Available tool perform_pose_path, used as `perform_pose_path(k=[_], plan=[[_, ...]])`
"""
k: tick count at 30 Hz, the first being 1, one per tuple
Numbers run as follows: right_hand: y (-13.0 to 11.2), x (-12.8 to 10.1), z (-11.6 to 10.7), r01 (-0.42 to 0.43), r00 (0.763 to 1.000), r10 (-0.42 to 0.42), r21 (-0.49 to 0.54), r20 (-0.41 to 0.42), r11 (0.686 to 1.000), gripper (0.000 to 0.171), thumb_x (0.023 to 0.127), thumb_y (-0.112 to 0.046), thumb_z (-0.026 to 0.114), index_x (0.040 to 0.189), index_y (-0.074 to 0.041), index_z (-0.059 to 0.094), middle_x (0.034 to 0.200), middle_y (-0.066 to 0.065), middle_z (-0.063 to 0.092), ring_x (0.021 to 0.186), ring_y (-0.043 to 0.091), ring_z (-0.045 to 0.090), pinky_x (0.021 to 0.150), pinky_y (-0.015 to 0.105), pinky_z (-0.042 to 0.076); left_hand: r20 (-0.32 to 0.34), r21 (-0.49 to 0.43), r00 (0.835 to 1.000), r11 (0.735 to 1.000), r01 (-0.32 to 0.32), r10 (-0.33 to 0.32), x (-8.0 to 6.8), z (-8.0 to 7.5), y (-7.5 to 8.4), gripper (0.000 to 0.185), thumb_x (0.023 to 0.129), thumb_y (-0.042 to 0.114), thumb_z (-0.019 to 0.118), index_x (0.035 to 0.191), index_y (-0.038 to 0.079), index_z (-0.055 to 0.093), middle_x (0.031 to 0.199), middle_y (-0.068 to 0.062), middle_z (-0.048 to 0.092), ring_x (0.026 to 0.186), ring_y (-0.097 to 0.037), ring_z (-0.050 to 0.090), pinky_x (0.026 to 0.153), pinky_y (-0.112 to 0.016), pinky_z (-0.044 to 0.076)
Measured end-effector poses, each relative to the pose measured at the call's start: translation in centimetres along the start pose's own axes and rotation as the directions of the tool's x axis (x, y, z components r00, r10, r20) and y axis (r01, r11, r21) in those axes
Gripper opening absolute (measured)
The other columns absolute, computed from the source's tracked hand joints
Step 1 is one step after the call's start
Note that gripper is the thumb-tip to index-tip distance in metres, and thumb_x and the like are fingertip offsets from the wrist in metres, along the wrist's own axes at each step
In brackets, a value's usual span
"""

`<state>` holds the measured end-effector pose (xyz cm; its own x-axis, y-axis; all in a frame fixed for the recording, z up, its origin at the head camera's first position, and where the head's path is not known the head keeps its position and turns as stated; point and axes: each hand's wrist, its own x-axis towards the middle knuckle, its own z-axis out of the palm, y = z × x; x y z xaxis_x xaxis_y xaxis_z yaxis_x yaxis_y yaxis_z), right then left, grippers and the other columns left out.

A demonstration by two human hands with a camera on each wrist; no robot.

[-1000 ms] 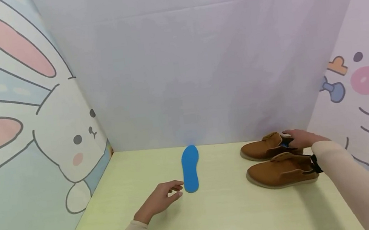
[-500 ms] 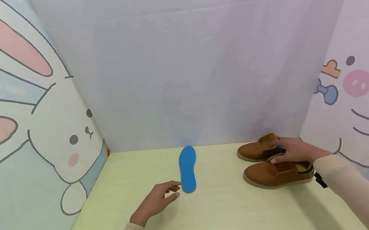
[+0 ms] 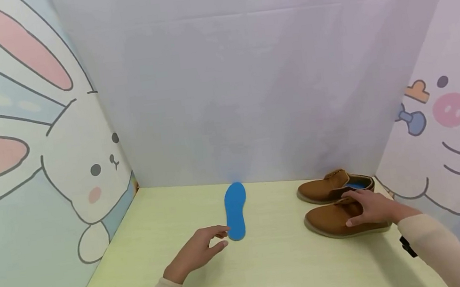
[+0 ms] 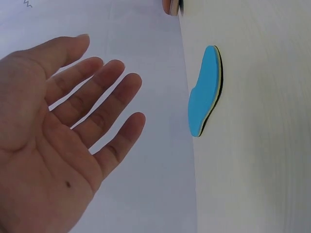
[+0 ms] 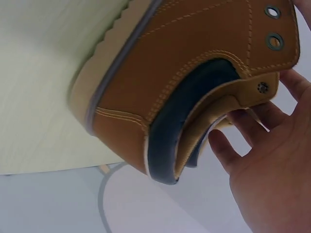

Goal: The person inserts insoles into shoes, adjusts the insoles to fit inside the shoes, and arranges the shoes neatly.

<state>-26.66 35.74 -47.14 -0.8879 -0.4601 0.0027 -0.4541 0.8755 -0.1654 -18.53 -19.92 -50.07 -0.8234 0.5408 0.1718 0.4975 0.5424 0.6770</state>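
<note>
My right hand (image 3: 371, 207) is over the nearer brown leather shoe (image 3: 328, 220), thumb on the near side and fingers toward the far side. Close up in the right wrist view, the fingers (image 5: 250, 124) reach the tongue and opening of that shoe (image 5: 121, 126), which has a dark padded collar and metal eyelets. The farther shoe (image 3: 318, 190) stands just behind, a blue insole (image 3: 355, 186) inside it. A loose blue insole (image 3: 234, 211) lies flat at mid-table. My left hand (image 3: 199, 249) hovers beside its heel end, fingers relaxed, holding nothing.
The pale yellow table (image 3: 286, 260) meets a plain white back wall (image 3: 224, 92). Side panels carry a cartoon rabbit (image 3: 85, 179) on the left and a white cartoon character (image 3: 456, 146) on the right. Both shoes point left, close to the right panel.
My right hand has come from the farther shoe's opening to the nearer shoe, uncovering the blue insole inside the farther one. The left hand has stayed beside the loose insole.
</note>
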Motion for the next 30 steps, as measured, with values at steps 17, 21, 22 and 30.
perform_pose_path(k=[17,21,22,30], plan=[[0.6,0.0,1.1,0.015,1.0,-0.016,-0.059,-0.002,0.998,0.101,0.061,-0.056,0.092,0.141,-0.013,0.05,0.131,0.02,0.057,0.119,0.047,0.053,0.083,0.072,0.038,0.009,0.008,1.0,1.0,0.018,-0.018,-0.1,0.1,0.2,0.04,0.104,0.025,0.061,0.142,0.013,0.058,0.127,-0.005,0.068,0.115,-0.022,0.065,0.089,-0.044,0.055],[0.4,0.0,1.0,-0.005,1.0,0.006,-0.069,0.009,0.998,0.1,0.063,-0.06,0.09,0.141,-0.011,0.05,0.125,0.02,0.059,0.115,0.047,0.054,0.082,0.07,0.039,0.015,-0.006,1.0,1.0,0.009,-0.008,0.0,0.4,0.1,0.041,0.105,0.027,0.06,0.142,0.011,0.058,0.127,-0.01,0.067,0.115,-0.025,0.065,0.09,-0.05,0.055],[0.4,-0.1,1.0,-0.008,1.0,0.009,-0.067,0.011,0.998,0.101,0.063,-0.061,0.089,0.141,-0.009,0.05,0.124,0.021,0.059,0.114,0.047,0.055,0.082,0.07,0.04,0.017,-0.008,1.0,1.0,0.007,-0.007,0.0,0.5,0.1,0.041,0.105,0.026,0.06,0.142,0.011,0.058,0.127,-0.011,0.067,0.115,-0.025,0.065,0.09,-0.051,0.055],[1.0,-0.3,1.4,0.025,0.998,-0.028,0.051,0.049,0.998,0.111,0.063,-0.053,0.093,0.151,-0.01,0.04,0.129,0.023,0.051,0.094,0.034,0.063,0.076,0.058,0.053,0.028,-0.019,0.999,1.0,0.019,-0.018,0.3,0.6,0.2,0.04,0.105,0.025,0.06,0.143,0.012,0.057,0.127,-0.011,0.067,0.116,-0.023,0.064,0.091,-0.054,0.053]])
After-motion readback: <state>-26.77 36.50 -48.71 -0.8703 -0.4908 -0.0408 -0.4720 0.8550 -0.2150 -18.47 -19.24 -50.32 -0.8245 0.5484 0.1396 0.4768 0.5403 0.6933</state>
